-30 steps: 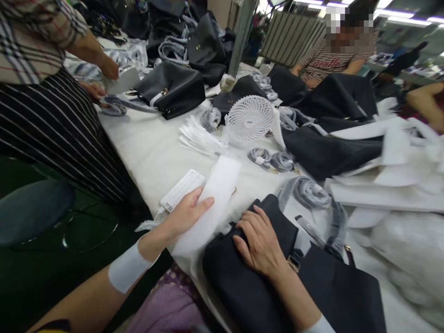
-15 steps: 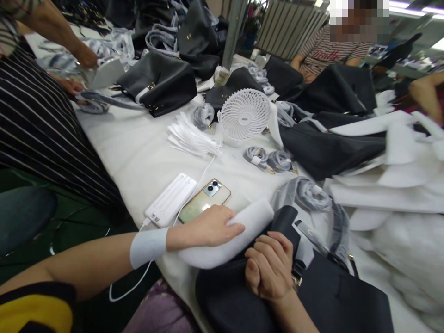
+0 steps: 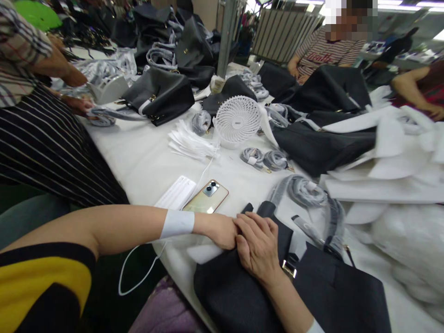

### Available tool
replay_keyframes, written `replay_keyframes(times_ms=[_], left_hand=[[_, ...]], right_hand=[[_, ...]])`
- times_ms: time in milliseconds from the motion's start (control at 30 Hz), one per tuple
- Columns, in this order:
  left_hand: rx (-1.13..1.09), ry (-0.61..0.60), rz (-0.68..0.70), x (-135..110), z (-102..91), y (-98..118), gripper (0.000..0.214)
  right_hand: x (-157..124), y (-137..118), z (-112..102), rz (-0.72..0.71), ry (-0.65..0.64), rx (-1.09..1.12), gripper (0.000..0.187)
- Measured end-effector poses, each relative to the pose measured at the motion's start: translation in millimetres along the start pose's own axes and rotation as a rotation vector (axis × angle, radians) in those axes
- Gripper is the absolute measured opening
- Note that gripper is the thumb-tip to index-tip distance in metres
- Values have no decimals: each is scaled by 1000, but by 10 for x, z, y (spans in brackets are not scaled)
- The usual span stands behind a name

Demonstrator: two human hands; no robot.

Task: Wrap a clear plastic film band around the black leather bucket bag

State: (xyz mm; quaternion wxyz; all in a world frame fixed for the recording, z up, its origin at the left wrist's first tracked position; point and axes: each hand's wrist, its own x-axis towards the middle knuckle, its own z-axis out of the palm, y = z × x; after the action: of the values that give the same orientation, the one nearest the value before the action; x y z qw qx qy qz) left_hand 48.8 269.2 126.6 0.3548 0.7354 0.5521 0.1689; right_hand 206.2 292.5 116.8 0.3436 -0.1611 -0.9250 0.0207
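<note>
A black leather handbag (image 3: 243,296) lies at the near table edge in front of me. My right hand (image 3: 258,245) rests on its top by the opening, fingers stretched flat and together, covering the fingers of my left hand (image 3: 220,231). My left hand reaches in from the left, with a white band on its wrist, and its fingers are hidden under the right hand. A white foam sheet (image 3: 204,253) shows just below the left hand, mostly tucked out of sight at the bag's mouth. A gold buckle (image 3: 288,269) sits right of my right hand.
A gold phone (image 3: 206,199) and a white power bank (image 3: 176,193) lie just beyond my hands, cabled to a white desk fan (image 3: 237,121). Wrapped straps (image 3: 305,190), white strips (image 3: 189,141), more black bags (image 3: 159,95) and foam sheets (image 3: 381,189) crowd the table. A person in a striped apron (image 3: 41,138) works at the left.
My left hand has pushed the white foam sheet toward the bag's mouth until little of it shows. My right hand went from a fist at the bag's edge to lying flat over the left fingers.
</note>
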Motion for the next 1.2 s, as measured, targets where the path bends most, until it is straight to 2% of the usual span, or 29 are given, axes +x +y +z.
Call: replay_keyframes(times_ms=[100, 200, 300, 367, 400, 600, 700, 833, 967, 1033, 1133, 1200], left_hand=[[30, -83, -46, -172, -106, -50, 22], [29, -108, -122, -471, -309, -88, 24], [-151, -339, -231, -689, -447, -110, 27], [-285, -510, -309, -716, -455, -122, 25], [-320, -557, -347, -699, -440, -128, 24], [-314, -650, -542, -514, -329, -121, 22], [-377, -615, -653, -507, -334, -70, 17], [-570, -530, -858, -521, -304, 49, 12], [-677, -358, -999, -529, -185, 249, 13], [-685, -253, -1009, -531, -117, 364, 12], [-705, -98, -944, -521, -7, 528, 5], [-768, -16, -877, -516, 79, 612, 19]], right_hand=[[38, 37, 35, 45, -118, 31, 27], [54, 49, 62, 54, -119, 42, 26], [55, 46, 66, 36, -107, 54, 25], [49, 43, 63, 32, -102, 53, 25], [45, 42, 62, 33, -101, 50, 24], [23, 27, 79, 16, -83, 48, 22], [27, 21, 82, 16, -44, 66, 22], [22, 26, 64, 29, -35, 82, 23], [-37, 25, 22, 62, -24, 84, 21], [-77, 31, 13, 72, -20, 83, 19], [-131, 55, 31, 79, -20, 76, 16], [-162, 67, 51, 89, -11, 67, 14]])
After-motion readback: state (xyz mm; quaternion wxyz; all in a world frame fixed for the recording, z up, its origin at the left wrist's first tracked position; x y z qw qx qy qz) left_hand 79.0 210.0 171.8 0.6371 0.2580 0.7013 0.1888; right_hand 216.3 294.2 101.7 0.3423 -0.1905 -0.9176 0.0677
